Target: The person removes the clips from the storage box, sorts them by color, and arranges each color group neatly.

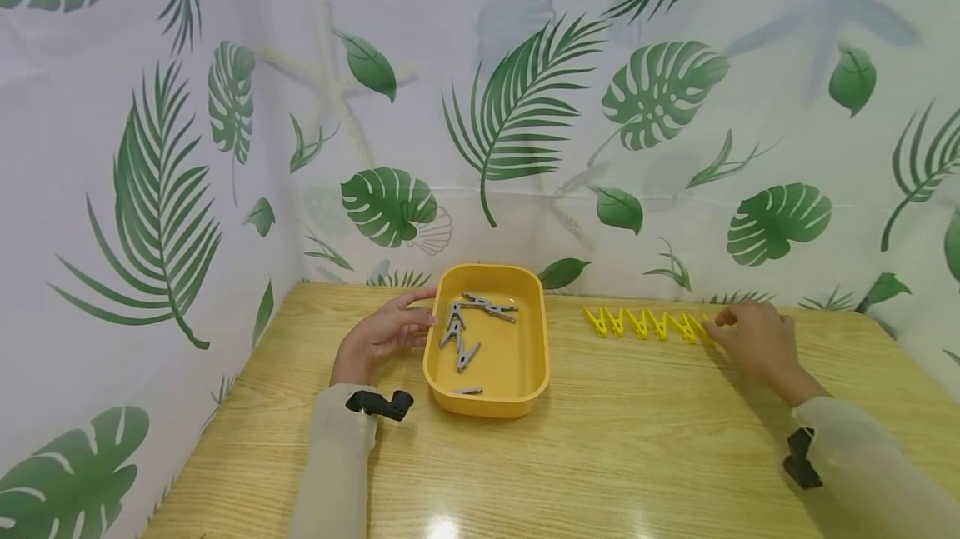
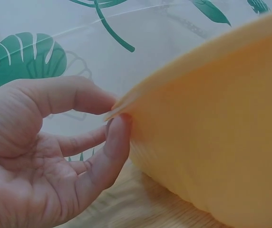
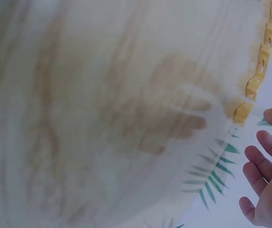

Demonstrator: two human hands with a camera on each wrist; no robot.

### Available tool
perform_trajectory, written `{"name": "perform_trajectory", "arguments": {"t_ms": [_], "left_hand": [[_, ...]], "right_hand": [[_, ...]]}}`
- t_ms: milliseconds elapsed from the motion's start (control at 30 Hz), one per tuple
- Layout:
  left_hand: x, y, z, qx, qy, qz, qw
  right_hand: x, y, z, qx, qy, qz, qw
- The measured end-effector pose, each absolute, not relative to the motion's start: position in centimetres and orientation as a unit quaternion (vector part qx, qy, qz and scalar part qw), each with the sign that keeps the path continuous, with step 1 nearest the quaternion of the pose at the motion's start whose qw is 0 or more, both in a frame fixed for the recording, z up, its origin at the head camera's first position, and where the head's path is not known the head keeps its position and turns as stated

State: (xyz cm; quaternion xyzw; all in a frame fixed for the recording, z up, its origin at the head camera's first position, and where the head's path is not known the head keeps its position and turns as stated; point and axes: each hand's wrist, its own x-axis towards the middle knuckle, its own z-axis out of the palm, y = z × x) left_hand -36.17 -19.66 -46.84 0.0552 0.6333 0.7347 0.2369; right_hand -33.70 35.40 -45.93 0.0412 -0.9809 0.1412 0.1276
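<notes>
A yellow plastic basin [image 1: 487, 407] stands on the table with several grey clothespins [image 1: 456, 326] lying loose inside. At its left side my left hand [image 1: 390, 331] pinches the rim between thumb and finger; in the left wrist view the fingertips meet at the edge of the basin [image 2: 207, 118]. To the right, several yellow clothespins [image 1: 639, 324] form a row along the back of the table. My right hand [image 1: 757, 343] is at the row's right end. In the right wrist view, the fingers of that hand [image 3: 271, 166] are loosely bent, a small gap from the end yellow clothespin [image 3: 242, 113].
The light wooden table [image 1: 600, 456] has a glossy top that reflects the hand and clothespins. A white cloth with green leaf prints [image 1: 525, 97] hangs right behind the table and along its left side. Both wrists carry small black cameras.
</notes>
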Motion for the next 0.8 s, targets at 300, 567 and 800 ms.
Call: {"name": "perform_trajectory", "arguments": {"t_ms": [300,567,800], "left_hand": [[-36.2,-19.7,-46.9,0.068,0.64,0.727,0.238],[-36.1,-19.8,-46.7,0.076,0.645,0.721,0.24],[-36.3,-19.5,-46.7,0.059,0.652,0.717,0.238]], "right_hand": [[-34.1,32.8,-44.8,0.075,-0.973,0.122,0.18],[-33.8,26.8,-42.2,0.142,-0.954,0.149,0.217],[-33.5,20.2,-40.7,0.211,-0.932,0.184,0.232]]}}
